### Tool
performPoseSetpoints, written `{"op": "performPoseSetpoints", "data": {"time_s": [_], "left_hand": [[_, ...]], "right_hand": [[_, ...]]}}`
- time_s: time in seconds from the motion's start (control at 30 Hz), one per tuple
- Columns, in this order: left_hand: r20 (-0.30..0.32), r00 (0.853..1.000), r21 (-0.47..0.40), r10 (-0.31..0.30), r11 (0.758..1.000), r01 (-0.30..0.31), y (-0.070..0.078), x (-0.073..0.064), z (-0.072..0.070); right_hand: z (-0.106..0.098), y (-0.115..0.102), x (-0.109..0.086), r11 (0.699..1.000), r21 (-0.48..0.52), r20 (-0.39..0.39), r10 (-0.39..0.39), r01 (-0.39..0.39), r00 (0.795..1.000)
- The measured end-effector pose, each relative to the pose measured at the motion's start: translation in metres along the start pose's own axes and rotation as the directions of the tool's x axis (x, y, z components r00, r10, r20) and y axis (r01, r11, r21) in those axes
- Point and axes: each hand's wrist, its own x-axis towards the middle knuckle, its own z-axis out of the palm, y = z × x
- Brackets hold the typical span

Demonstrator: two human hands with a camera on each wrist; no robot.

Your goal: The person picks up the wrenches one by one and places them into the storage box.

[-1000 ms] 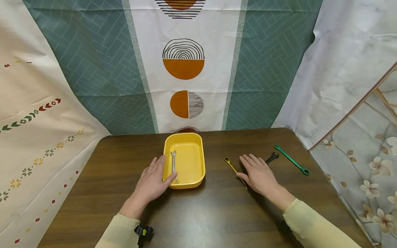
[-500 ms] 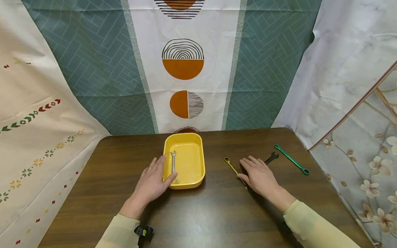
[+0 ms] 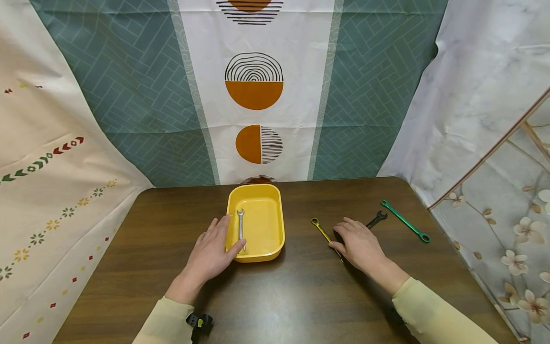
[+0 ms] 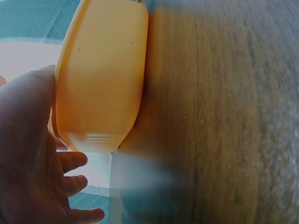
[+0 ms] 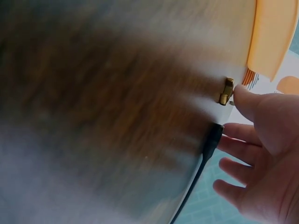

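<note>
My left hand rests at the left rim of a yellow tray, its thumb over the near left corner; in the left wrist view its fingers extend past the tray wall. A silver wrench lies inside the tray. On the right, my right hand hovers low over a black combination wrench, whose middle it hides. In the right wrist view its fingertips touch or nearly touch the black wrench, and the thumb is close beside a gold ratcheting wrench. Neither wrench appears gripped.
A green ratcheting wrench lies on the brown wooden table, right of the black one. Patterned cloths hang behind the table and along both sides. A dark device is strapped at the left wrist.
The fingers of my right hand have drawn in slightly over the black wrench. My left hand, the tray and the wrenches stay in place.
</note>
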Motion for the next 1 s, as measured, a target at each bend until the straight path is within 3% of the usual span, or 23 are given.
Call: {"op": "performPoseSetpoints", "data": {"time_s": [0.37, 1.0], "left_hand": [[-0.017, 1.0, 0.001, 0.01, 1.0, -0.01, 0.0005, -0.0001, -0.0005], [-0.001, 1.0, 0.002, -0.002, 1.0, 0.002, -0.0019, 0.0011, 0.002]], "right_hand": [[-0.001, -0.0029, 0.0039, 1.0, -0.005, -0.061, -0.031, 0.031, 0.998], [-0.0024, -0.0034, 0.0075, 1.0, 0.0, -0.035, -0.009, 0.009, 0.999]]}}
